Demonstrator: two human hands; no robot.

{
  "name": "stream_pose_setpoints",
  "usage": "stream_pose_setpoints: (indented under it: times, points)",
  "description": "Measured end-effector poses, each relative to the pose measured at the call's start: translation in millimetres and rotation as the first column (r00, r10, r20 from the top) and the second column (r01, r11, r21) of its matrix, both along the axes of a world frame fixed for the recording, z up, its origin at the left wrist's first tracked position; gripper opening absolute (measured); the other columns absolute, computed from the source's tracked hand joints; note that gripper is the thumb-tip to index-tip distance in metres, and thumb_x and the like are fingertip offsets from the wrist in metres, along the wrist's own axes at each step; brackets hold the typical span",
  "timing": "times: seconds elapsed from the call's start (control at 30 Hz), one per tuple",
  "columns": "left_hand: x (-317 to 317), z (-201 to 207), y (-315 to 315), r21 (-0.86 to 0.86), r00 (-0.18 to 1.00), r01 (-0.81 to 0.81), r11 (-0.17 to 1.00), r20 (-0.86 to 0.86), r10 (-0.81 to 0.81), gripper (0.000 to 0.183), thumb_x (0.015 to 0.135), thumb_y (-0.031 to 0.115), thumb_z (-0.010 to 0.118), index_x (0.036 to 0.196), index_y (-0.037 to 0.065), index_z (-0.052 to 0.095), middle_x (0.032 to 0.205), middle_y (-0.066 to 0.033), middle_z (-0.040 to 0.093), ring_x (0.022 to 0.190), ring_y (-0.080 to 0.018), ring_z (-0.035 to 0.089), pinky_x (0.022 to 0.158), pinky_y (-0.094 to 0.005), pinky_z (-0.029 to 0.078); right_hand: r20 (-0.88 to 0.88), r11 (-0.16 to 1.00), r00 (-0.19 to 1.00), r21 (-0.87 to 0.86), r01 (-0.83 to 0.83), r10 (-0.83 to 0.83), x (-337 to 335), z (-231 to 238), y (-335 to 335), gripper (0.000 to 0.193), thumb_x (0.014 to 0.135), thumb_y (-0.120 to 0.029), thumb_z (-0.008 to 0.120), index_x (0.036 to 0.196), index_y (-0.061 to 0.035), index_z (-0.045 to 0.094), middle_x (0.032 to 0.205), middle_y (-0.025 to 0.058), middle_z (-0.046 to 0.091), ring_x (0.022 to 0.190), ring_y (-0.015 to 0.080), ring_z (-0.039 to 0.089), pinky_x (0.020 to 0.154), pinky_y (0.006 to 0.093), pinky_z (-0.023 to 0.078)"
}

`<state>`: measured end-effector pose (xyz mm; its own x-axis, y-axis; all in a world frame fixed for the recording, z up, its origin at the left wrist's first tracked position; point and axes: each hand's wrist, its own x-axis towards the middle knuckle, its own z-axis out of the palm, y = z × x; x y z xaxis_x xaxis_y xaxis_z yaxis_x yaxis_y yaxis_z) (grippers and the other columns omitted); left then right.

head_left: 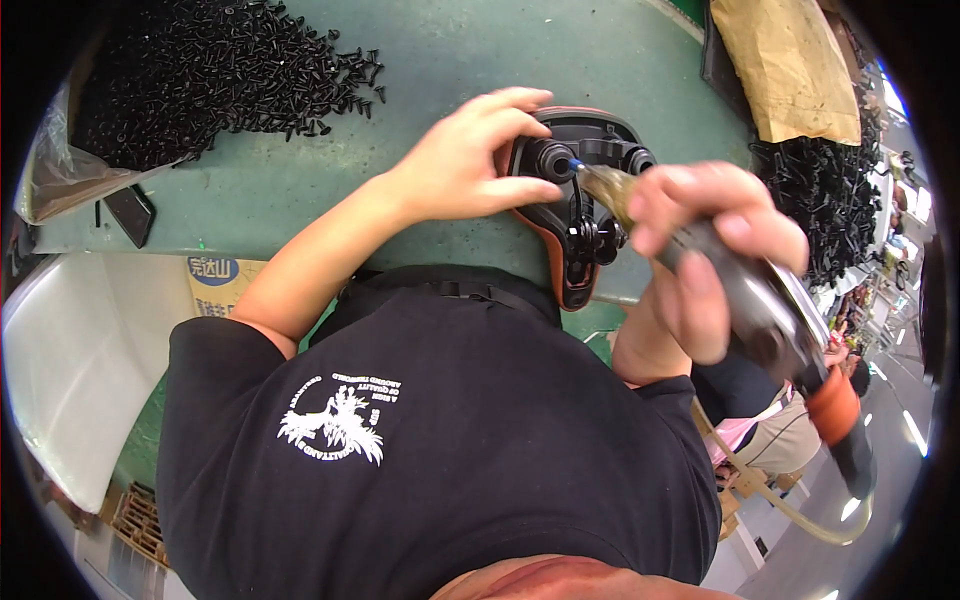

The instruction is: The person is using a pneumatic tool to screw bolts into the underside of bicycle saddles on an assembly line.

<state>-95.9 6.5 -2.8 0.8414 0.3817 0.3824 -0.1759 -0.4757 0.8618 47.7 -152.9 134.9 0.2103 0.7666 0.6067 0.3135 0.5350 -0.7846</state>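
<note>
A bicycle saddle, black underneath with a brown-orange edge, lies upside down on the green workbench. My left hand grips its wide end from the left, fingers over the far edge and thumb on the near side. My right hand is wrapped round a power screwdriver with a grey body and an orange band. Its blue-tipped bit points into a round black fitting on the saddle's underside. A second round fitting is partly behind the screwdriver's nose.
Loose black screws are heaped at the far left, beside a clear plastic bag. A flat black object lies at the near edge. Rightward are brown paper and piled black parts. A hose trails from the screwdriver; another person sits nearby.
</note>
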Motion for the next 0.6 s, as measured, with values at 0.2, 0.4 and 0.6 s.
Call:
stream_pose_setpoints:
  times: [0.2, 0.4, 0.6]
  points:
    - [-64, -17, 63, 0.698, 0.794, -0.353, 0.623, -0.129, 0.595, 0.032, 0.086, 0.032, 0.087, 0.095, 0.005, 0.071, 0.097, -0.0093, 0.066, 0.092, -0.0313, 0.065, 0.081, -0.0431, 0.054, -0.145, 0.986, 0.983, 0.11, 0.126, -0.11, -3, -1, -18, 0.034, 0.096, -0.006, 0.063, 0.126, -0.0048, 0.048, 0.114, 0.0332, 0.066, 0.068, 0.0214, 0.065, 0.073, 0.041, 0.06]
    - [-50, -27, 70, 0.798, 0.815, -0.269, 0.54, -0.11, 0.569, 0.026, 0.089, 0.028, 0.083, 0.091, 0.006, 0.07, 0.09, -0.0075, 0.063, 0.084, -0.0304, 0.063, 0.074, -0.0425, 0.053, -0.105, 0.997, 0.993, 0.061, -0.039, 0.045, 12, 4, -31, 0.045, 0.092, -0.005, 0.056, 0.136, -0.0072, 0.053, 0.128, 0.028, 0.062, 0.076, 0.0225, 0.065, 0.077, 0.0453, 0.054]
    - [-21, 36, 1, -0.73, 0.995, 0.065, 0.68, -0.004, -0.1, 0.018, 0.106, 0.002, 0.063, 0.123, -0.001, 0.069, 0.116, -0.013, 0.076, 0.104, -0.0189, 0.074, 0.095, -0.033, 0.059, -0.227, 0.992, 0.971, 0.118, -0.053, 0.079, 13, 26, -60, 0.043, 0.094, -0.009, 0.061, 0.137, -0.0093, 0.057, 0.127, 0.0164, 0.064, 0.078, 0.0173, 0.068, 0.077, 0.0393, 0.055]
